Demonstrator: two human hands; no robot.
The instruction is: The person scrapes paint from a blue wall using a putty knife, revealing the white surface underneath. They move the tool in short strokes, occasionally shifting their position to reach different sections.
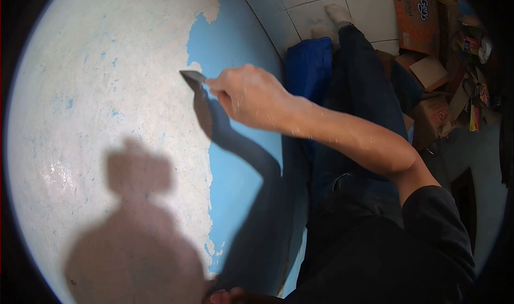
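My right hand (pixel 251 95) reaches across to the wall, its fingers closed round a putty knife (pixel 193 77). The knife's dark, flat blade meets the wall close to the ragged edge between whitish and blue areas. Most of the handle is hidden in my fist. The wall's whitish area (pixel 107 79) spreads over the left, while bare light blue (pixel 235 191) shows to the right of the edge. At the bottom border, my left hand (pixel 227 296) shows only in part, near the wall, with curled fingers; what they hold, if anything, is hidden.
Beyond my legs (pixel 369 73) lies white tiled floor (pixel 369 14). A blue bag-like item (pixel 309 63) rests beside the wall. Cardboard boxes (pixel 417 20) and mixed packaging are piled at the right. Shadows of my head and arm fall across the wall.
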